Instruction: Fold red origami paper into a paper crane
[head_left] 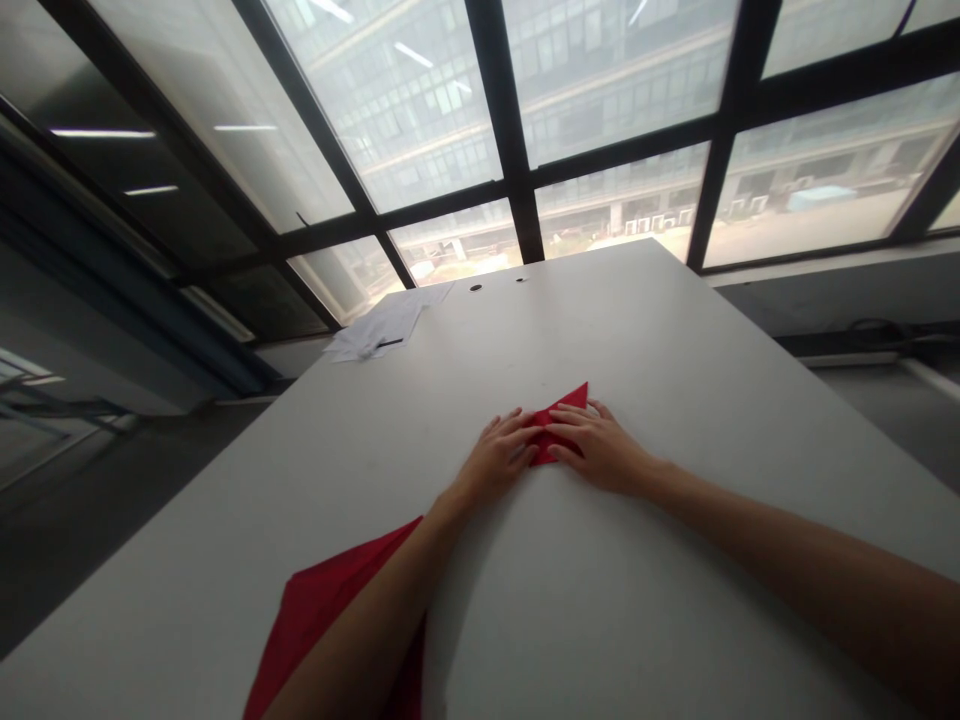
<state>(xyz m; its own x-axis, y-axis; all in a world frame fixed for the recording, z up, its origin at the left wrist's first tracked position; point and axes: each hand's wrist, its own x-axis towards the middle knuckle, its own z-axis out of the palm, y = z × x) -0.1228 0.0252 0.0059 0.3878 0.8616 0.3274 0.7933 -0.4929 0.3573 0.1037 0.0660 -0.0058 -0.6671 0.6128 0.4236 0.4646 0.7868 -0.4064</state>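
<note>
A small folded piece of red paper (576, 396) lies on the white table in front of me, with a pointed corner sticking up toward the far right. My left hand (496, 452) rests on its left edge, fingers stretched out. From the right, my right hand (600, 447) lies over the paper with its fingers spread across it. Both hands cover much of the paper, so its full folded shape is hidden. Under my left forearm is a larger red sheet (330, 600), which looks like paper or cloth, partly covered by the arm.
White papers (382, 325) with a dark pen (390, 343) on them lie at the table's far left. Two small holes (475, 288) are near the far edge of the white table (615, 320). Tall dark-framed windows (517, 130) stand behind it.
</note>
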